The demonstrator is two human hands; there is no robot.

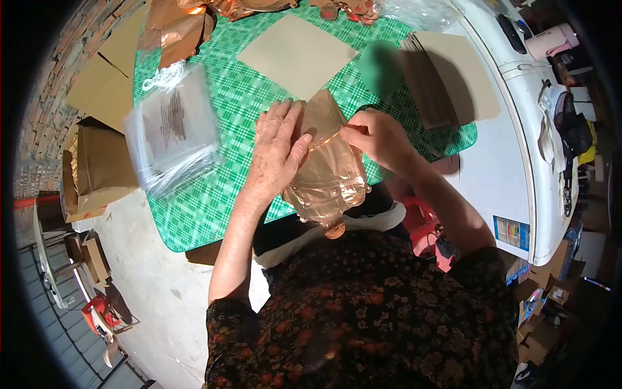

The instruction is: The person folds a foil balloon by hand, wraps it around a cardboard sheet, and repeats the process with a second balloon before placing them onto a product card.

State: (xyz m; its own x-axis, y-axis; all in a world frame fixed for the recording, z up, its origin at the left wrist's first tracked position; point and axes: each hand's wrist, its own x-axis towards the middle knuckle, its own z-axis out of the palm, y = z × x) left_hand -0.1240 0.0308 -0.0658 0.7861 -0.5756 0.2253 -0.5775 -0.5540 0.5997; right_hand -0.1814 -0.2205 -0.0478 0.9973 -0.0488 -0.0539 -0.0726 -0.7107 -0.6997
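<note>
Wears a loose-looking black top (389, 318), printed all over with small flowers: red-orange blooms mostly toward the left, beige and tan ones toward the right. Ends in a left sleeve (231, 321) and a right sleeve (478, 272) of matching print, both stopping near the elbow. Runs bare from there to left hand (275, 146) and right hand (379, 137). Shows black cloth (278, 236) at the lap, plus a cream band (382, 222); cannot tell whether worn.

On table (194, 223): plastic bags (172, 129) left | 1 cardboard sheet (298, 53) far middle | cardboard stack (466, 81) right | folded foil (327, 174) at near edge | cardboard box (103, 165) left of table
</note>
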